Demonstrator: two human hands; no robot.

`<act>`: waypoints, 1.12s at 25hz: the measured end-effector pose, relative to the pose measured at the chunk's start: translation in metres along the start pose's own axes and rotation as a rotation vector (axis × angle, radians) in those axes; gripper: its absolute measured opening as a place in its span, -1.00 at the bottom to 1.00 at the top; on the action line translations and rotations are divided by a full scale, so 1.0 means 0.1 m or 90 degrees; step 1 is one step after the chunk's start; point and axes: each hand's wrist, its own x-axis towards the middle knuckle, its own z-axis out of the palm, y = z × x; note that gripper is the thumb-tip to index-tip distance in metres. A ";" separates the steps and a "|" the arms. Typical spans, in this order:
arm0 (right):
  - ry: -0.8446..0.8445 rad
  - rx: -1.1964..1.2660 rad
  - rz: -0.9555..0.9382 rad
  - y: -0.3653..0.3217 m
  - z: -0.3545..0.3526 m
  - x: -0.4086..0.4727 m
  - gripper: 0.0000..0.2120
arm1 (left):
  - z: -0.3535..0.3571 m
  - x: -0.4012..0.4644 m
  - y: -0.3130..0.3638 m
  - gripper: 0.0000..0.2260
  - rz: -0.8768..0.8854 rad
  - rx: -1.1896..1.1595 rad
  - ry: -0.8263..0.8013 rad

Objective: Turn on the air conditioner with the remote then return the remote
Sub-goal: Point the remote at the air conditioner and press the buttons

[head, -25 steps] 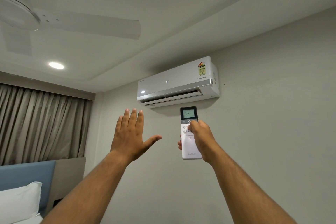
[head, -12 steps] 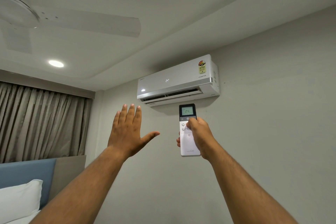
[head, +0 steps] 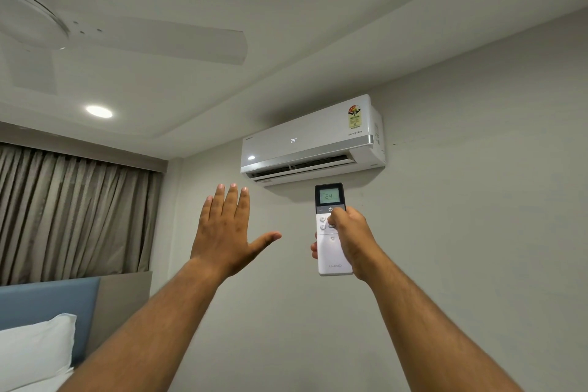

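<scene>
A white air conditioner hangs high on the wall, its front showing 24 and its bottom flap slightly open. My right hand grips a white remote upright just below the unit, thumb resting on the buttons under the power key. The remote's screen reads 24. My left hand is raised beside it, palm toward the wall, fingers straight, thumb spread, holding nothing.
A white ceiling fan hangs overhead at the upper left, with a lit ceiling lamp below it. Grey curtains cover the left wall. A blue headboard and a white pillow sit at the lower left.
Both hands and the remote have drifted slightly upward and left in view. The air conditioner's flap looks a little more open than before.
</scene>
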 end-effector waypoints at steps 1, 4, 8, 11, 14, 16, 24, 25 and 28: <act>-0.001 0.005 0.000 0.00 0.00 0.00 -0.84 | 0.00 0.00 0.00 0.04 0.001 -0.002 0.001; -0.001 0.006 -0.001 0.01 -0.01 0.01 -0.83 | -0.01 0.00 0.02 0.04 0.001 -0.007 0.000; 0.003 -0.005 0.000 0.01 -0.02 0.01 -0.83 | 0.00 0.00 0.04 0.04 0.002 -0.003 -0.002; 0.002 -0.005 -0.002 0.00 -0.02 0.00 -0.83 | 0.00 -0.02 0.03 0.04 0.003 -0.004 0.000; 0.002 -0.010 -0.001 0.00 -0.03 -0.01 -0.82 | -0.01 -0.02 0.03 0.04 0.003 0.001 -0.003; 0.005 -0.014 0.001 0.00 -0.03 -0.01 -0.80 | -0.02 0.00 0.03 0.04 0.004 0.001 -0.003; 0.005 -0.006 0.000 0.01 0.01 -0.01 -0.84 | -0.06 0.02 -0.03 0.05 0.001 -0.005 0.006; 0.004 -0.004 -0.001 0.01 0.02 -0.01 -0.84 | -0.06 0.02 -0.03 0.05 0.001 -0.007 0.006; 0.000 -0.001 -0.002 -0.01 0.04 -0.02 -0.85 | -0.05 0.00 -0.04 0.05 -0.001 -0.001 0.003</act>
